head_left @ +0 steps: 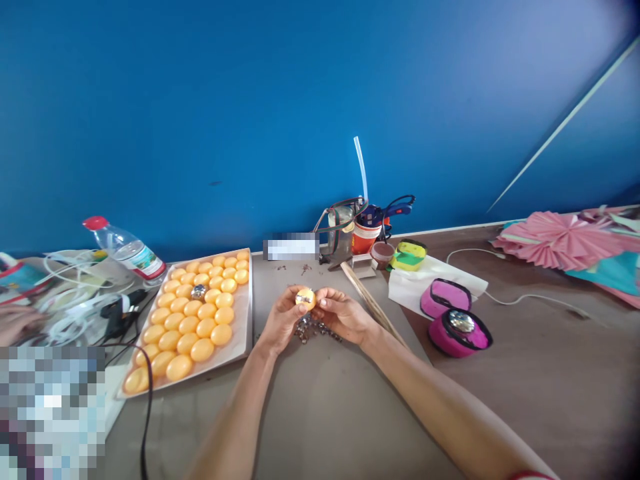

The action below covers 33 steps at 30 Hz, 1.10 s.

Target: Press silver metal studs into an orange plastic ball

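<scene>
A yellow-orange ball [308,294] with small shiny silver pieces on its front is pinched between the thumb and fingers of my left hand [283,316]. Close at its right side, my right hand [345,315] has thumb and forefinger pressed together; whatever lies between them is too small to make out. Below both hands, a loose pile of shiny dark and silver bits [310,329] rests on the grey table. To the left stands a shallow white tray [244,327] with rows of similar yellow-orange balls [188,325]. Among them sits one silver-covered ball [199,292].
At the back are a glass jar [341,233], an orange-white cup [365,238] with tools and wooden sticks [373,300]. Pink pouches [457,333] and a yellow-green one [410,255] lie right. A bottle [131,252], cables [70,303] and another person's hand [20,325] are left.
</scene>
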Tool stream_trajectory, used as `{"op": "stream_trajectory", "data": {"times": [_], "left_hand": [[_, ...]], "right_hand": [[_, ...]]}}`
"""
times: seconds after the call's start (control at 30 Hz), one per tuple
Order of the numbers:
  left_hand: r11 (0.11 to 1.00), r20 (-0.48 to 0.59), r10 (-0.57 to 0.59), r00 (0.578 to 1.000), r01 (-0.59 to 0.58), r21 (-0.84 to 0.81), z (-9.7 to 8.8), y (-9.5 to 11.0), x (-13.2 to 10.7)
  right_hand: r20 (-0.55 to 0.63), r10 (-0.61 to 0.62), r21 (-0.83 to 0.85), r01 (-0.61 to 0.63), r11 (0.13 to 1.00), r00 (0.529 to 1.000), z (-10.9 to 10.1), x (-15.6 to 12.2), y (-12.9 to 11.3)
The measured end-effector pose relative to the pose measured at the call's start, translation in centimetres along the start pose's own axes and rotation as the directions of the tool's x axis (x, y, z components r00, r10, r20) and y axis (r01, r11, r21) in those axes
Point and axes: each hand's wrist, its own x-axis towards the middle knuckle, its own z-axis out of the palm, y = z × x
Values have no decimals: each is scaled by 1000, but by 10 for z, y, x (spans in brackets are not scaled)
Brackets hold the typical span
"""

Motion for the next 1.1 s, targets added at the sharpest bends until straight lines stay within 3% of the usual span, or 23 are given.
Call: {"op": "stream_trajectory", "data": {"times": [0.4, 1.1], "left_hand": [[999, 0, 7, 1000, -7, 42, -6, 1, -1], [998, 12, -16, 1000, 16, 53, -8, -1, 0]], "right_hand": [[15, 15, 23, -15, 1000, 1000, -3, 0, 1], [-37, -33, -207, 25, 978, 999, -2, -2, -5]]}}
